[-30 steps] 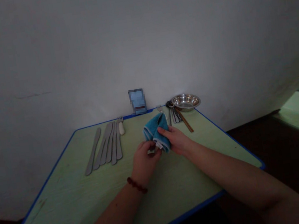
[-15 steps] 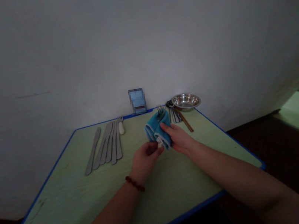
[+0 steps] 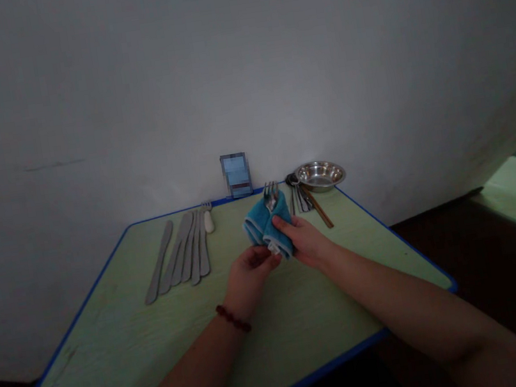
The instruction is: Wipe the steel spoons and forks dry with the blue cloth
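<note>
A fork (image 3: 270,195) points away from me, its metal tines standing out of a folded blue cloth (image 3: 256,218) with a pale edge. My right hand (image 3: 307,238) grips the cloth around the fork, thumb on top. At the lower end, the fingers of my left hand (image 3: 249,273) pinch a white piece that looks like the fork's handle end. The cloth hides the middle of the fork. Both hands are above the green table (image 3: 166,356).
Several grey table knives (image 3: 184,250) and a white-handled fork (image 3: 208,219) lie to the left. At the back right are spoons (image 3: 298,195), brown chopsticks (image 3: 318,208) and a steel bowl (image 3: 320,175). A blurred-out screen (image 3: 236,175) leans against the wall.
The cloth and the fork have moved slightly left, and more of the fork's head shows above the cloth. Both hands keep their hold.
</note>
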A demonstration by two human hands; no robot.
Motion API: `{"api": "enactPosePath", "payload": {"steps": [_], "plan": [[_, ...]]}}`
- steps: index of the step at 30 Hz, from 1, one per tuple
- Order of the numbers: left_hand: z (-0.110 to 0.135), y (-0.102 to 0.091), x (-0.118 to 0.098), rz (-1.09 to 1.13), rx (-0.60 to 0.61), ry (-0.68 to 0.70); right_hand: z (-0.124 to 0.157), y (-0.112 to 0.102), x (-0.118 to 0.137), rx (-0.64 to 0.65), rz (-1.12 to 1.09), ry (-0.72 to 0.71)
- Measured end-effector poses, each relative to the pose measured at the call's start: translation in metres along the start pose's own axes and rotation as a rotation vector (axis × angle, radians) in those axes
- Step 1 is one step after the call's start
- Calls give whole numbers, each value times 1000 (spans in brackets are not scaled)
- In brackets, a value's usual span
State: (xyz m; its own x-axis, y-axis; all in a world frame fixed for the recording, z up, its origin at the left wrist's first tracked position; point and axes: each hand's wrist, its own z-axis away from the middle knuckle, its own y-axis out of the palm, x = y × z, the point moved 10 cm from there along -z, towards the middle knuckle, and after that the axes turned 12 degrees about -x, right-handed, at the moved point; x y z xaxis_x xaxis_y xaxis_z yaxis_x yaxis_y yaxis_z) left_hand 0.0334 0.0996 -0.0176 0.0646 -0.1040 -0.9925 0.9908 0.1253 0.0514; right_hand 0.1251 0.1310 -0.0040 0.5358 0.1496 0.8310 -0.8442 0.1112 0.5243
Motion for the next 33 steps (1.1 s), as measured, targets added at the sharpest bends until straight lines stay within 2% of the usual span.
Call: {"api": "enactPosePath", "payload": {"steps": [6,10,17,19,23,26,28,30,33], "plan": [[-1,-2,-1,64,-26,10,2,2,1,17,41,-26],[-4,-5,-2,34,-38,72,2,3,1,30,93,-73],[-1,-17,-19,-353,-133,275,0,-5,2,-20,364,-248],[4,-17,-31,-507,-159,380,1,-7,7,-59,478,-335],[21,-3,-60,-845,-201,760,6,-9,18,-120,581,-426],[32,8,-67,-966,-218,968,6,-15,19,-183,565,-399],[37,13,-69,-990,-225,1044,5,-19,18,-215,509,-361],[39,13,-69,-968,-228,1057,3,-21,15,-223,401,-313],[35,9,-67,-873,-218,969,0,-21,10,-211,235,-230]]}}
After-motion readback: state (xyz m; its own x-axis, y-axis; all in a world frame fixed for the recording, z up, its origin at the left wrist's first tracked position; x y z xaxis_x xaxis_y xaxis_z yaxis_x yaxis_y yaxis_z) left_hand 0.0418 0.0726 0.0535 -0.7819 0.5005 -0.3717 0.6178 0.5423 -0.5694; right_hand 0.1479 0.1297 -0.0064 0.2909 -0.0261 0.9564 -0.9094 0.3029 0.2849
